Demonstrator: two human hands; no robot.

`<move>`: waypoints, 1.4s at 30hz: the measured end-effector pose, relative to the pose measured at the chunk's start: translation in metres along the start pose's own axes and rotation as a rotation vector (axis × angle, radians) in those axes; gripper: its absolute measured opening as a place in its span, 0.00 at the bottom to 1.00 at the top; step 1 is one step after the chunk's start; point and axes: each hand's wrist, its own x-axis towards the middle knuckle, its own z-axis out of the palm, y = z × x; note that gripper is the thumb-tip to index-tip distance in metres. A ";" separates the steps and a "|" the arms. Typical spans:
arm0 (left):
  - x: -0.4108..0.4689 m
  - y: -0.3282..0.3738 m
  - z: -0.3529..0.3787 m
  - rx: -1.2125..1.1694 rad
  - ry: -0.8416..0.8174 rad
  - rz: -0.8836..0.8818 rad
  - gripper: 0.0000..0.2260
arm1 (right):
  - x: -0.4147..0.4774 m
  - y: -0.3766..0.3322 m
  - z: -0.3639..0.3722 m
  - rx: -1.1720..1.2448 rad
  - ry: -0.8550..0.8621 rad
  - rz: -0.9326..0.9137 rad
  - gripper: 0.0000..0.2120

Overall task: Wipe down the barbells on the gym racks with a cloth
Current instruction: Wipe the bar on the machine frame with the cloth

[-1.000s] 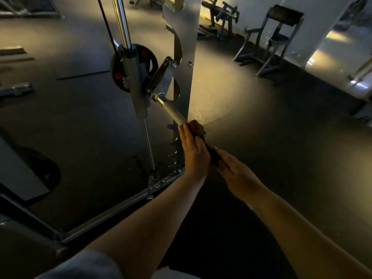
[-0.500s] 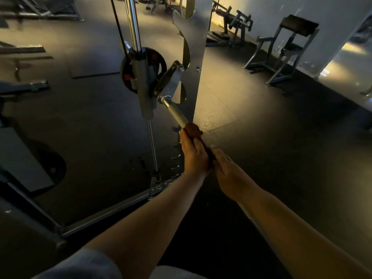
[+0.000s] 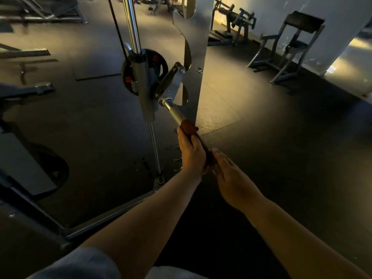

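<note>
A steel barbell sleeve (image 3: 174, 112) sticks out toward me from the rack's hook plate. A brown cloth (image 3: 188, 126) is wrapped round the sleeve's near end. My left hand (image 3: 190, 152) grips the cloth and the bar from the left side. My right hand (image 3: 231, 178) lies just behind it on the right, fingers straight and touching the dark trailing part of the cloth. The bar's near tip is hidden under cloth and hands.
The rack upright (image 3: 193, 57) and chrome guide rod (image 3: 131, 27) stand right behind the sleeve, with a black weight plate (image 3: 155, 63) beyond. The rack's base rail (image 3: 112, 216) runs along the floor at left. A padded bench frame (image 3: 291, 43) stands at back right by the wall.
The cloth and my left hand have slid slightly toward the rack along the sleeve. My right hand stays close behind. The view has shifted a little.
</note>
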 end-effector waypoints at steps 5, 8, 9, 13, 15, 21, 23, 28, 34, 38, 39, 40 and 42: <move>-0.010 -0.006 -0.004 -0.002 -0.061 0.026 0.27 | 0.013 -0.001 -0.006 -0.037 -0.028 -0.010 0.26; 0.020 0.003 -0.006 -0.016 -0.034 -0.013 0.25 | 0.022 -0.005 -0.004 -0.046 -0.016 -0.019 0.26; 0.028 0.005 -0.008 0.006 -0.026 -0.007 0.25 | 0.023 -0.006 -0.002 -0.035 -0.009 -0.018 0.26; 0.033 0.000 -0.014 0.132 -0.053 0.078 0.27 | 0.022 -0.001 0.002 -0.049 0.023 -0.026 0.26; 0.021 -0.004 -0.013 0.132 -0.077 0.108 0.28 | 0.023 -0.001 0.001 -0.062 0.020 -0.034 0.25; 0.016 -0.007 -0.013 0.131 -0.080 0.113 0.28 | 0.033 -0.010 -0.003 -0.145 -0.016 -0.074 0.27; 0.036 0.003 -0.013 0.145 -0.065 0.112 0.28 | 0.044 -0.011 -0.001 -0.119 -0.015 -0.093 0.27; 0.070 0.022 -0.008 0.223 -0.022 0.131 0.31 | 0.065 -0.013 0.002 -0.054 -0.013 -0.104 0.25; 0.028 0.000 -0.011 0.132 -0.063 0.138 0.29 | 0.064 -0.015 0.001 -0.023 -0.012 -0.079 0.27; 0.079 0.015 -0.013 0.172 -0.026 0.072 0.31 | 0.065 -0.016 0.004 -0.074 0.012 -0.095 0.25; 0.091 0.018 -0.016 0.192 -0.028 0.056 0.32 | 0.066 -0.016 0.004 -0.076 0.011 -0.082 0.25; 0.097 0.020 -0.018 0.216 -0.030 0.056 0.32 | 0.066 -0.016 0.004 -0.075 0.005 -0.068 0.25; 0.100 0.020 -0.021 0.254 -0.028 0.097 0.30 | 0.070 -0.019 0.003 -0.071 -0.007 -0.057 0.25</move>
